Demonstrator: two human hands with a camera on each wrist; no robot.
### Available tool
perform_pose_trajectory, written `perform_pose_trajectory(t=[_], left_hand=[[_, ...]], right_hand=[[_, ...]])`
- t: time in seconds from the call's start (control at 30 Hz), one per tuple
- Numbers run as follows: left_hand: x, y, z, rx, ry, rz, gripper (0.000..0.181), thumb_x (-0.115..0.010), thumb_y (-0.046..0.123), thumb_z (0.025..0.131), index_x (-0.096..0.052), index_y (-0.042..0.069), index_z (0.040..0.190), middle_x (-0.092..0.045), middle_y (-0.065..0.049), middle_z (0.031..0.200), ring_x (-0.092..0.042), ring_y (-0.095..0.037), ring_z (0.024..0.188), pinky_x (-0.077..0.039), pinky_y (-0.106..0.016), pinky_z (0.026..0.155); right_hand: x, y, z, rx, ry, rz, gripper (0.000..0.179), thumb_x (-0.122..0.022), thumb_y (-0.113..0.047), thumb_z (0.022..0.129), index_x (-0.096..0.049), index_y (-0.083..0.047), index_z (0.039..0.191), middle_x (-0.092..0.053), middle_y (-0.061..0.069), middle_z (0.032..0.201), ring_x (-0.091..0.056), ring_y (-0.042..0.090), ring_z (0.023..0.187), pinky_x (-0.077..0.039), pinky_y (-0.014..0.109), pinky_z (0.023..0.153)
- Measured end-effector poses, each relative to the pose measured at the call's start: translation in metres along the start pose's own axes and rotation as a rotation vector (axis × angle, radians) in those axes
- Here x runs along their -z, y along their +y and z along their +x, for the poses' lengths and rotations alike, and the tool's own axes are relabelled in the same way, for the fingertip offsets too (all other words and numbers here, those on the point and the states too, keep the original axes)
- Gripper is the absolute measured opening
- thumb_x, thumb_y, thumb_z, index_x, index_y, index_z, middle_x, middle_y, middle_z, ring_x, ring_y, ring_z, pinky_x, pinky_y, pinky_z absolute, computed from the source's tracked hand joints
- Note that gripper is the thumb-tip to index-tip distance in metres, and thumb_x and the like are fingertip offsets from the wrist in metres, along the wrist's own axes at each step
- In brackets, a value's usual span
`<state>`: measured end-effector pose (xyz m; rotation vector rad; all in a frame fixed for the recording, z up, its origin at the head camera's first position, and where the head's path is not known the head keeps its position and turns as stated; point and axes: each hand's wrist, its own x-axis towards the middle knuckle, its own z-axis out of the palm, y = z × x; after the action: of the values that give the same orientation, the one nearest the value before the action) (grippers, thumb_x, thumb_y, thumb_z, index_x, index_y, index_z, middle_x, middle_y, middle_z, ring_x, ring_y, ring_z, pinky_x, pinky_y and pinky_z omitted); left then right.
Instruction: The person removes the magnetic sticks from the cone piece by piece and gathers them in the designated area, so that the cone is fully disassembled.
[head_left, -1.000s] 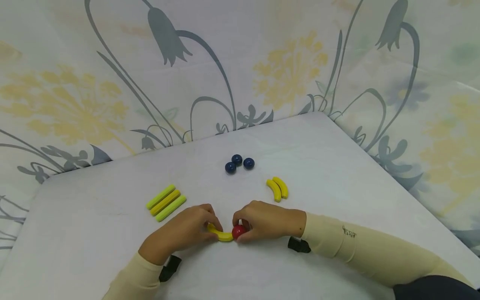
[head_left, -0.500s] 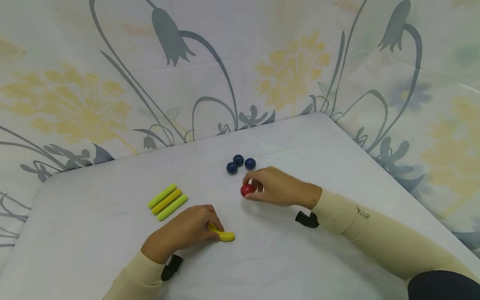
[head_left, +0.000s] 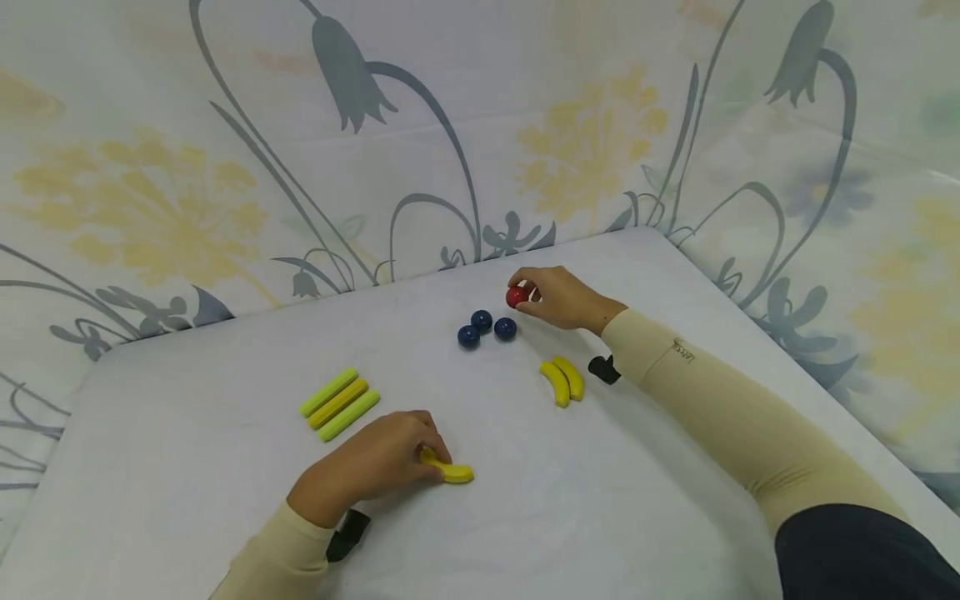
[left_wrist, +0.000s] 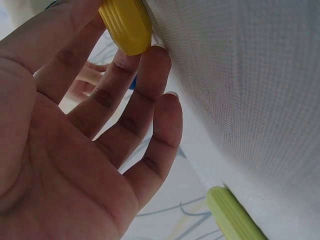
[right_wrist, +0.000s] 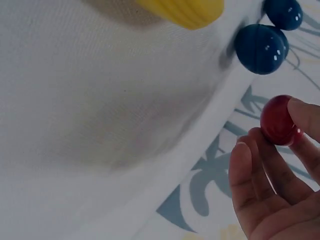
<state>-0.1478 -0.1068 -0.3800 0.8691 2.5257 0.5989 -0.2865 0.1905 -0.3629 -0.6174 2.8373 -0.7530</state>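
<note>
In the head view my right hand (head_left: 566,298) pinches a red ball (head_left: 516,297) between thumb and fingers, beyond and to the right of three dark blue balls (head_left: 482,321). The right wrist view shows the red ball (right_wrist: 278,121) held at the fingertips, apart from the blue balls (right_wrist: 260,49). Low in the middle, my left hand (head_left: 378,458) grips one end of a yellow toy banana (head_left: 456,473) lying on the white cloth. In the left wrist view that banana (left_wrist: 129,25) sits at the fingertips, the other fingers loosely bent.
Two more toy bananas (head_left: 562,381) lie side by side right of centre. Several yellow and green sticks, three in a row (head_left: 340,404), lie to the left. A white cloth covers the table (head_left: 187,433); a flower-patterned curtain (head_left: 465,125) stands behind its far edge.
My right hand has carried the red ball from beside the gripped banana to the far side, past the blue balls. The left hand stays in place on its banana.
</note>
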Motion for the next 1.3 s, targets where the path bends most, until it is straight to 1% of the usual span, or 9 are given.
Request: perform_pose_trajectory(t=[0.2, 0.47, 0.67, 0.8, 1.0, 1.1, 1.17, 1.23, 1.3], left_hand=[[0.001, -0.001, 0.000, 0.005, -0.007, -0.001, 0.012, -0.082, 0.018, 0.082, -0.081, 0.019, 0.094, -0.064, 0.011, 0.095, -0.057, -0.006, 0.083, -0.051, -0.024, 0.076], [0.003, 0.000, 0.000, 0.016, -0.020, -0.009, 0.012, -0.082, 0.019, 0.083, -0.080, 0.019, 0.095, -0.064, 0.011, 0.096, -0.057, -0.007, 0.084, -0.052, -0.025, 0.077], [0.002, -0.002, -0.001, 0.022, -0.020, -0.005, 0.012, -0.082, 0.019, 0.083, -0.080, 0.019, 0.095, -0.063, 0.011, 0.095, -0.057, -0.008, 0.083, -0.051, -0.024, 0.076], [0.001, -0.002, 0.002, 0.006, -0.025, 0.001, 0.012, -0.081, 0.019, 0.084, -0.080, 0.019, 0.096, -0.063, 0.011, 0.095, -0.057, -0.007, 0.083, -0.051, -0.024, 0.077], [0.002, -0.004, 0.001, -0.012, -0.024, 0.024, 0.012, -0.080, 0.020, 0.085, -0.079, 0.019, 0.097, -0.064, 0.011, 0.096, -0.056, -0.006, 0.084, -0.050, -0.024, 0.080], [0.002, -0.002, 0.003, -0.026, -0.034, 0.032, 0.010, -0.078, 0.021, 0.087, -0.077, 0.020, 0.097, -0.063, 0.011, 0.095, -0.055, -0.006, 0.084, -0.049, -0.023, 0.080], [0.003, -0.001, 0.007, -0.020, -0.041, 0.029, 0.009, -0.077, 0.022, 0.089, -0.076, 0.021, 0.098, -0.063, 0.012, 0.095, -0.055, -0.006, 0.084, -0.049, -0.023, 0.079], [0.004, 0.001, 0.012, -0.002, -0.041, 0.026, 0.009, -0.075, 0.024, 0.090, -0.075, 0.022, 0.099, -0.062, 0.012, 0.095, -0.056, -0.006, 0.084, -0.049, -0.023, 0.079], [0.005, 0.004, 0.019, 0.034, -0.031, 0.024, 0.010, -0.073, 0.028, 0.092, -0.074, 0.023, 0.101, -0.062, 0.012, 0.096, -0.056, -0.007, 0.085, -0.049, -0.023, 0.080]], right_hand=[[-0.009, 0.008, 0.013, -0.013, -0.058, 0.017, 0.037, -0.066, -0.012, 0.096, -0.058, -0.005, 0.132, -0.067, 0.018, 0.123, -0.064, 0.029, 0.108, -0.051, 0.042, 0.100], [-0.016, 0.012, 0.019, -0.013, -0.114, -0.016, 0.036, -0.065, -0.010, 0.097, -0.058, -0.007, 0.132, -0.066, 0.017, 0.126, -0.064, 0.029, 0.111, -0.049, 0.042, 0.104], [-0.018, 0.011, 0.020, -0.017, -0.123, -0.022, 0.037, -0.065, -0.011, 0.097, -0.058, -0.007, 0.134, -0.065, 0.017, 0.128, -0.063, 0.030, 0.112, -0.049, 0.042, 0.104], [-0.018, 0.014, 0.019, -0.030, -0.123, -0.027, 0.038, -0.064, -0.012, 0.098, -0.057, -0.008, 0.135, -0.064, 0.016, 0.129, -0.062, 0.030, 0.113, -0.049, 0.042, 0.104], [-0.016, 0.015, 0.022, -0.009, -0.143, -0.020, 0.045, -0.063, -0.012, 0.098, -0.052, -0.009, 0.141, -0.063, 0.019, 0.132, -0.062, 0.031, 0.115, -0.048, 0.046, 0.106], [-0.014, 0.019, 0.021, -0.014, -0.146, -0.012, 0.048, -0.063, -0.012, 0.098, -0.049, -0.010, 0.145, -0.062, 0.019, 0.133, -0.062, 0.032, 0.115, -0.048, 0.047, 0.106], [-0.013, 0.021, 0.020, -0.018, -0.147, -0.003, 0.050, -0.063, -0.013, 0.098, -0.047, -0.010, 0.146, -0.061, 0.020, 0.134, -0.062, 0.032, 0.115, -0.048, 0.048, 0.105], [-0.012, 0.023, 0.019, -0.023, -0.150, 0.010, 0.051, -0.062, -0.014, 0.099, -0.046, -0.010, 0.147, -0.060, 0.020, 0.135, -0.062, 0.033, 0.116, -0.048, 0.049, 0.105], [-0.011, 0.025, 0.018, -0.028, -0.149, 0.017, 0.051, -0.061, -0.015, 0.099, -0.045, -0.010, 0.147, -0.059, 0.019, 0.135, -0.060, 0.033, 0.118, -0.047, 0.050, 0.106]])
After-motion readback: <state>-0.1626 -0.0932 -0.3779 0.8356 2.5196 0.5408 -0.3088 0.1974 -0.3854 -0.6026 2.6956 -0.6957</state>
